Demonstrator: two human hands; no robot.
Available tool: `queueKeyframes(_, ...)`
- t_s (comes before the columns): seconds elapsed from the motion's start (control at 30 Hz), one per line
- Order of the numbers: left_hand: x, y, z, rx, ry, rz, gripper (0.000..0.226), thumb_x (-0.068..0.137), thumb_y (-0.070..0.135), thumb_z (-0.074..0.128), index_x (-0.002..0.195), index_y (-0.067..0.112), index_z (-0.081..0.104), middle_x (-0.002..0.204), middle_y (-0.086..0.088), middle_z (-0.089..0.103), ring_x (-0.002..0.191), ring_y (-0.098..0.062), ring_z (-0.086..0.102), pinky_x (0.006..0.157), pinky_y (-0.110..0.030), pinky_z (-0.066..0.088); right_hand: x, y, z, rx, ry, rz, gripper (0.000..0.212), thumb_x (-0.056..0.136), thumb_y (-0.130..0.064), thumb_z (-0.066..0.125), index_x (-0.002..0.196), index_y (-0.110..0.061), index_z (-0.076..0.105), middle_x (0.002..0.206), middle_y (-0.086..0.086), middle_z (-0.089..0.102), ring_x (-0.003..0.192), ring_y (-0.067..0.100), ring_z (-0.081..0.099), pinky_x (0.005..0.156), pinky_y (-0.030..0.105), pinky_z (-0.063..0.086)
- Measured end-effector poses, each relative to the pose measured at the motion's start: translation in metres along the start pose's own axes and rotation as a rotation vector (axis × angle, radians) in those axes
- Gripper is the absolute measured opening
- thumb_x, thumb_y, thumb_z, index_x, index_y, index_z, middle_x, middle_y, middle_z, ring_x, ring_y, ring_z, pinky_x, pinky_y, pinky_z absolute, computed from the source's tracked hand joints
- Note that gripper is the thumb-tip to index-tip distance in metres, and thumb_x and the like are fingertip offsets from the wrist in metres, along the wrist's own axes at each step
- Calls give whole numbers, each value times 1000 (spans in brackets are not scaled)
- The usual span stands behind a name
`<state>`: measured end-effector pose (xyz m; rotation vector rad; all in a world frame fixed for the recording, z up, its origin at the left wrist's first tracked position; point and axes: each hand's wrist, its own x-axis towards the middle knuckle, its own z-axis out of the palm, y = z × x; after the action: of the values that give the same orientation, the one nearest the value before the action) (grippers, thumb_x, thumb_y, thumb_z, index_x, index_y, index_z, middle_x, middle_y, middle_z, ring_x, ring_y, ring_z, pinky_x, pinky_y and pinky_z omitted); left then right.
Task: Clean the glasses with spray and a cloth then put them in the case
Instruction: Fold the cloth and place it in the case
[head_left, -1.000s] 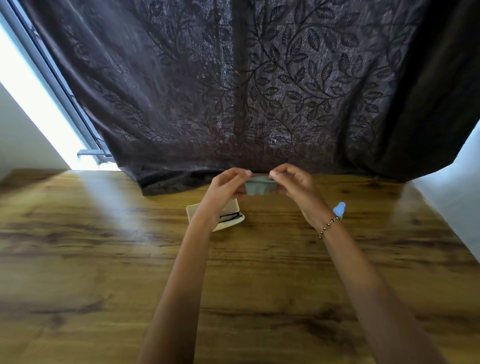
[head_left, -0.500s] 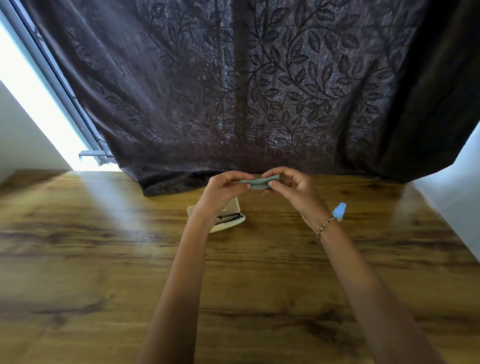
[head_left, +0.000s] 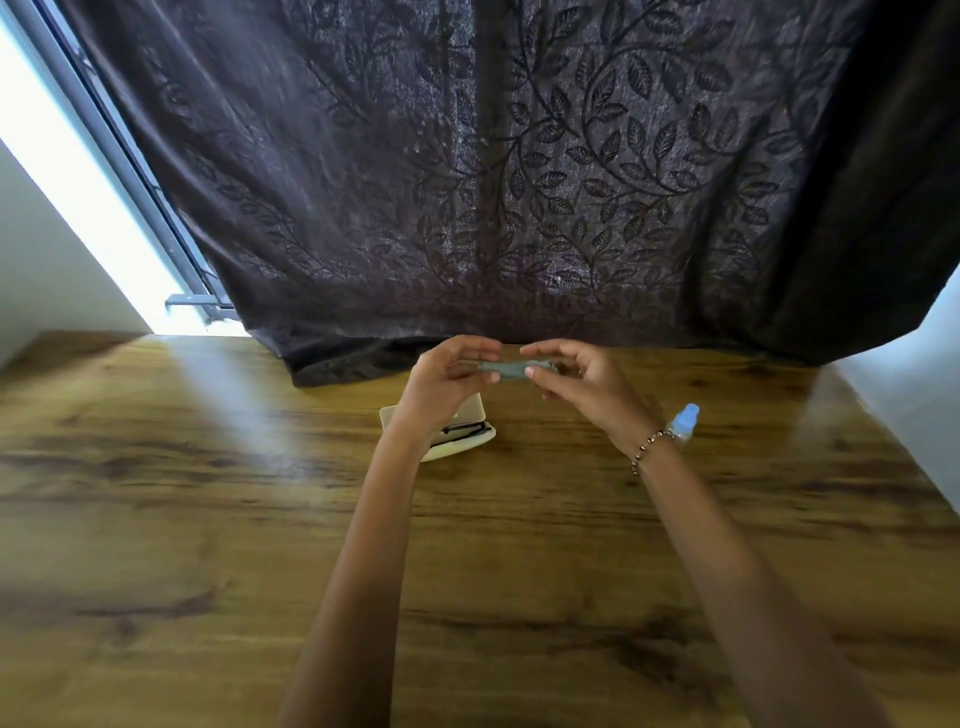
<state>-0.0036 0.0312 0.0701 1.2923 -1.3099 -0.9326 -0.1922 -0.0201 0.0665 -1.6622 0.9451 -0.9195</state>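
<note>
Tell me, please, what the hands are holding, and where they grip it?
The folded grey-green cloth: the left hand pinches its left end, the right hand its right end.

Daylight blown out white at the window (head_left: 78, 171) upper left, pale glare streak across the glossy wooden worktop (head_left: 218, 410), dark curtain (head_left: 519, 182) blocking the rest, near worktop edges smeared soft, wide-angle bending at the corners, fingers slightly blurred
</note>
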Motion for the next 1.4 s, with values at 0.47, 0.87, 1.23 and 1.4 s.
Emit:
queueKeyframes(0.47,-29,-80,-61,124,457,-435,47,86,25,67,130,19,51,130,-4,45,107,-23,57,95,-42,51,26,30,57,-358,-178,120,9,86,-17,67,92,-18,73,90,-2,68,76,4,55,63,16,43)
queueKeyframes(0.87,-18,-109,-67,133,418,-595,33,95,23,54,125,10,57,119,-12,61,102,-25,60,93,-44,52,24,54,63,-377,-148,193,12,84,-18,70,96,-15,74,93,0,70,85,10,61,67,16,44)
queueKeyframes(1.23,-33,-114,-52,265,539,-315,27,93,22,58,117,11,64,111,-7,67,100,-18,61,91,-39,53,8,58,72,-502,-223,95,13,83,-19,71,94,-14,76,79,-9,45,77,7,45,75,24,39)
queueKeyframes(1.4,-38,-116,-48,229,595,-293,25,93,18,58,115,11,65,106,-4,68,96,-16,62,89,-38,54,0,64,83,-576,-201,14,11,83,-21,70,92,-16,75,75,-14,44,74,0,40,85,26,32)
